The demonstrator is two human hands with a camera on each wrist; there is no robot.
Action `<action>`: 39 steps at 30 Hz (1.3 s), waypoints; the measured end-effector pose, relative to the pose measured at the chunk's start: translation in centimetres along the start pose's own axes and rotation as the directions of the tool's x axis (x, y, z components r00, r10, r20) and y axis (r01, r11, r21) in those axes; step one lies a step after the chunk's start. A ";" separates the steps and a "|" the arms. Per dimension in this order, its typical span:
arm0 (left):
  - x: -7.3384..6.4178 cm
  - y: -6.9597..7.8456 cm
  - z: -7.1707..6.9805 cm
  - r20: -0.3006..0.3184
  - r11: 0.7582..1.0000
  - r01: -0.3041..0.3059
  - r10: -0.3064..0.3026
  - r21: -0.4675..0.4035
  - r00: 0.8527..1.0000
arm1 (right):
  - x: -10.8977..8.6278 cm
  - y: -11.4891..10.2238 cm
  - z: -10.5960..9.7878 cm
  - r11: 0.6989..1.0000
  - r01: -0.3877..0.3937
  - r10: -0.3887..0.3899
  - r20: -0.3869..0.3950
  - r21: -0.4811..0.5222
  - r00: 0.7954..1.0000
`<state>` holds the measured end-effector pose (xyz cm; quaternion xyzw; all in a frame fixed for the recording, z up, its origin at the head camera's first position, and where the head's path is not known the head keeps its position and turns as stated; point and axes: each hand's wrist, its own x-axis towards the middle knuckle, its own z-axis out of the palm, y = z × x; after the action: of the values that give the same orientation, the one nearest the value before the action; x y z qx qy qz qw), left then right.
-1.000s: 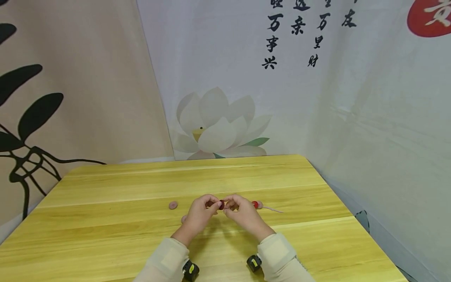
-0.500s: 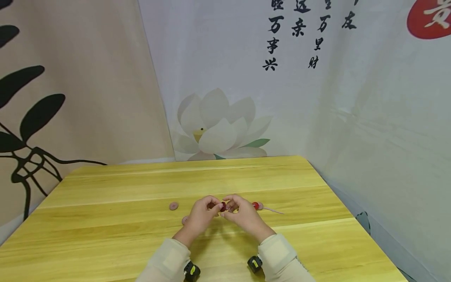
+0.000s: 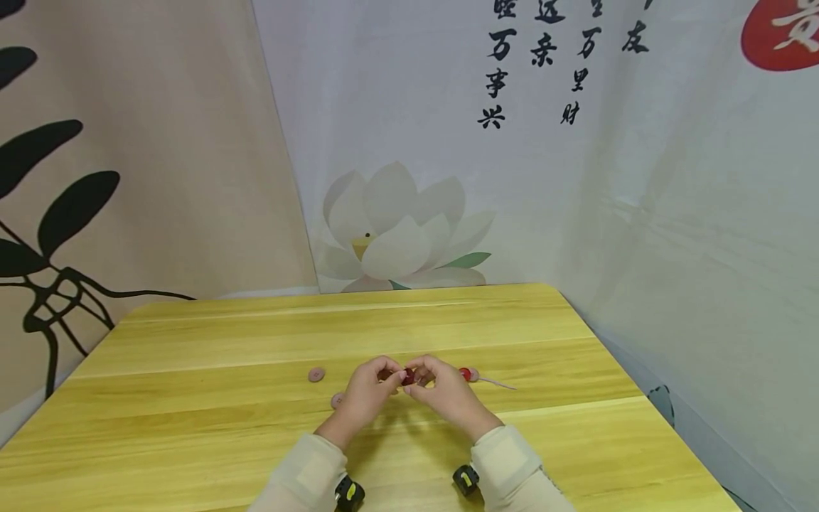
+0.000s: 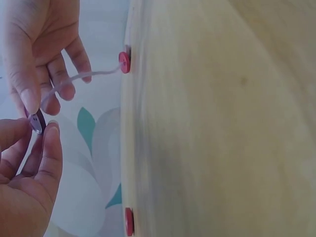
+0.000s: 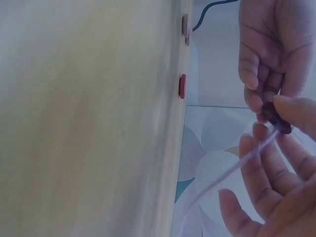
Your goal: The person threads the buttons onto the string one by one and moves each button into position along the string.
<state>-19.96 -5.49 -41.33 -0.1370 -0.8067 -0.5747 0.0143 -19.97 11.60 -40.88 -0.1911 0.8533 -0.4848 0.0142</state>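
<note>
In the head view, my left hand (image 3: 367,393) and right hand (image 3: 450,393) meet just above the table. Between their fingertips is a dark red button (image 3: 409,376), pinched by the left thumb and fingers. The right thumb (image 5: 295,114) and fingertips press on the button's other edge. A pale lilac cord (image 4: 101,73) runs from this button (image 5: 275,118) past the right fingers to a red button (image 4: 124,62) on the table. That red button (image 3: 464,374) lies right of the hands against a pinkish button (image 3: 473,374), its cord tail (image 3: 498,383) trailing right.
Left of the hands, one pinkish button (image 3: 316,374) lies on the wooden table (image 3: 211,419). A second pinkish button (image 3: 337,400) is partly covered by the left wrist. Behind the table hangs a printed cloth (image 3: 409,142).
The right fingertips have closed in on the dark red button from a small gap. The button has turned to show more of its face. The buttons on the table stay put.
</note>
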 end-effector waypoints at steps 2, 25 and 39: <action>0.0 0.0 0.0 0.001 1.000 0.001 -0.001 0.002 1.000 | 0.0 0.0 -0.1 1.000 0.005 -0.005 -0.001 -0.011 1.000; 0.0 0.4 -0.6 -0.018 0.994 0.043 -0.041 0.100 0.999 | 0.6 0.1 -0.8 0.988 0.024 -0.013 0.071 -0.155 0.997; 0.0 0.6 -0.6 -0.018 0.988 0.073 -0.071 0.136 0.997 | 0.9 0.8 -2.0 0.979 -0.030 0.041 0.053 -0.204 0.998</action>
<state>-19.87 -5.85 -40.60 -0.1029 -0.8485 -0.5190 0.0080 -21.48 13.32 -40.35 -0.1900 0.9008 -0.3895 0.0274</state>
